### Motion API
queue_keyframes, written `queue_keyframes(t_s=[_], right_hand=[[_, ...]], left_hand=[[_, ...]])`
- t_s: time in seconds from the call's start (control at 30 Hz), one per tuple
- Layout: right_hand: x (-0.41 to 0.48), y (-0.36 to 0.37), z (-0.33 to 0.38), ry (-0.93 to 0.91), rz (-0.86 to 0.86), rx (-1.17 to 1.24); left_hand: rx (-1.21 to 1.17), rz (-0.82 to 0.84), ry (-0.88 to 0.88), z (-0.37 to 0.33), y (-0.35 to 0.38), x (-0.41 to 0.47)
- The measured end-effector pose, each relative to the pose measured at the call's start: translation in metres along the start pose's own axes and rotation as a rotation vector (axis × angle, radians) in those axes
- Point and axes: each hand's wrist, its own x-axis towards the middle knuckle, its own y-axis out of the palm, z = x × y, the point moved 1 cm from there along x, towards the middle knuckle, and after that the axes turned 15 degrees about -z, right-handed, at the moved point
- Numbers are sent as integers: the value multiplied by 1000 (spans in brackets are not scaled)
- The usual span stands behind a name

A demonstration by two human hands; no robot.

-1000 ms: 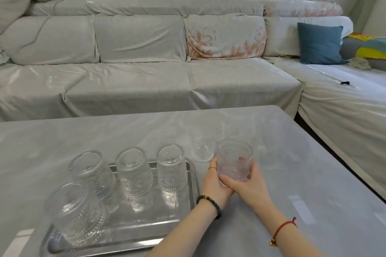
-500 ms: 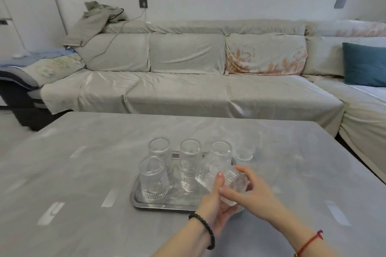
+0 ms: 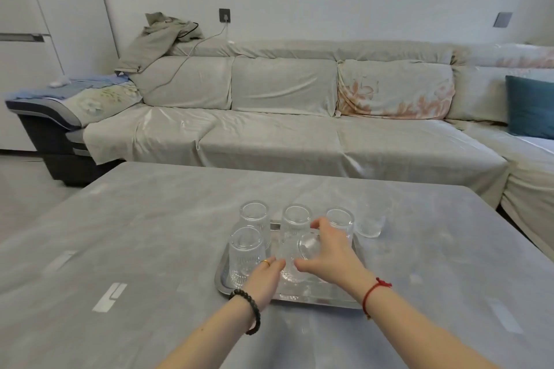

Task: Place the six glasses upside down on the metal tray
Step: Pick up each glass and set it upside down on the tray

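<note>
A metal tray (image 3: 302,299) lies on the grey table. Three clear glasses stand upside down along its far side: left (image 3: 254,214), middle (image 3: 296,217) and right (image 3: 341,220). Another upturned glass (image 3: 246,252) stands at the tray's front left. My right hand (image 3: 328,252) and my left hand (image 3: 265,274) both hold a fifth glass (image 3: 296,257), base up, over the tray's front middle; I cannot tell if it touches the tray. One glass (image 3: 370,223) stands upright on the table just right of the tray.
A long covered sofa (image 3: 299,129) runs behind the table (image 3: 120,234) and turns along the right side, with a teal cushion (image 3: 529,109) on it. A charger cable hangs from a wall socket (image 3: 224,15) onto the sofa back.
Both hands carried the glass from the table right of the tray over onto the tray, turning it upside down. My view swung left and pulled back.
</note>
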Motion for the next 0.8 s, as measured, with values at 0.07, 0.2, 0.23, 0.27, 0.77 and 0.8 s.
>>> queue_keyframes(t_s=[0.07,0.2,0.23,0.27,0.77,0.8], right_hand=[[4,7,2,-33,51,-59],[11,21,0,-84,107,-135],[12,25,-1,-98,123,-137],[14,29,-2,-113,135,-142],[-14,33,-36,53,116,196],[-16,29,-40,36,140,194]], left_hand=[[23,4,75,-3,-3,5],[-70,9,104,-7,1,12],[-68,15,108,-7,3,14],[-54,20,113,-6,5,15],[53,-48,318,-6,12,8],[87,-62,411,-10,13,4]])
